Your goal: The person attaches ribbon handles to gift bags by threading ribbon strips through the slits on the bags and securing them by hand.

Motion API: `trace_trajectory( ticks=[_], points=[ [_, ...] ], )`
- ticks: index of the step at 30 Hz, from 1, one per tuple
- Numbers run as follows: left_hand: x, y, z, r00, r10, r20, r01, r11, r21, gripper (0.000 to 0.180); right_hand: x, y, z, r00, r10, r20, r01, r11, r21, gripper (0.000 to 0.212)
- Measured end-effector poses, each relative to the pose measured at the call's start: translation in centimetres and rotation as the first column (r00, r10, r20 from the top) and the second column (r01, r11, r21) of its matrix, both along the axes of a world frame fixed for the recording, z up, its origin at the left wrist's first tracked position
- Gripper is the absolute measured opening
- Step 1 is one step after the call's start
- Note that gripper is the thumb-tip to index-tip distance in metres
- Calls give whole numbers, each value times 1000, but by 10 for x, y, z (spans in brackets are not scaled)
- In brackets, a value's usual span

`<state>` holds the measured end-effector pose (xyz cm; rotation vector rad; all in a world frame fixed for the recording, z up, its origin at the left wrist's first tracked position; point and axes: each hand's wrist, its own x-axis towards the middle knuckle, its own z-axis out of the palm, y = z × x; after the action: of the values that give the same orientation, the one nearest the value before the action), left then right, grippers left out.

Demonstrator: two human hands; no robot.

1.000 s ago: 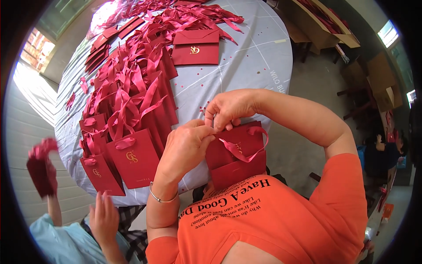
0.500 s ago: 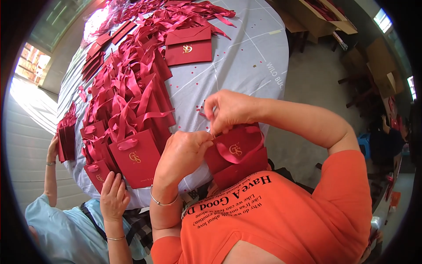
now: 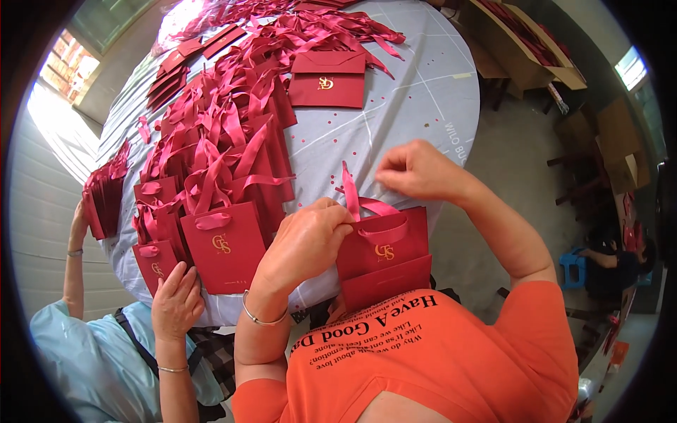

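A dark red paper gift bag (image 3: 384,278) with a gold emblem stands in front of my orange shirt at the table's near edge. My left hand (image 3: 310,236) is closed on the bag's upper left corner, with thumb and fingers pinched there. A pink ribbon (image 3: 350,190) rises from the rim beside those fingers, and a ribbon loop (image 3: 386,231) hangs across the bag's front. Up and to the right, apart from the bag, my right hand (image 3: 423,171) is closed in a pinch. Whatever its fingertips may hold is too small to make out.
Rows of red ribbon-handled bags (image 3: 222,247) cover the table's left half. One bag (image 3: 328,88) lies flat farther back. At left, a co-worker's hands (image 3: 176,299) touch bags. Cardboard boxes (image 3: 529,49) stand beyond the grey cloth (image 3: 423,77), scattered with red dots.
My right hand has moved away from the bag's rim, up and right. The ribbon there now stands free. My left hand still pinches the bag's corner.
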<state>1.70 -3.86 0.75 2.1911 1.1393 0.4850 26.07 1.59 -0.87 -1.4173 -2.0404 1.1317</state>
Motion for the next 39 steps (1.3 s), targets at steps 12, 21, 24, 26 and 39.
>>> trace_trajectory(
  ticks=[12, 21, 24, 26, 39],
  points=[
    [11, 18, -20, 919, 348, 185, -392, 764, 513, 29, -4, -10, -22, 846, -314, -431, 229, 944, -237, 14],
    [32, -20, -27, 926, 256, -277, -181, 945, 271, 112, -10, -20, -18, 842, -408, -354, 341, 910, -236, 32],
    [33, -16, -31, 924, 225, -309, -142, 952, 270, 122, 2, -11, -25, 850, -407, -334, 367, 913, -180, 34],
    [33, -15, -35, 935, 205, -289, -120, 951, 285, 124, 2, -12, -17, 859, -407, -310, 330, 904, -273, 33],
    [29, -13, -43, 963, 150, -223, -86, 958, 275, 131, -8, -22, -28, 956, -243, -165, 268, 951, 156, 30]
  ],
)
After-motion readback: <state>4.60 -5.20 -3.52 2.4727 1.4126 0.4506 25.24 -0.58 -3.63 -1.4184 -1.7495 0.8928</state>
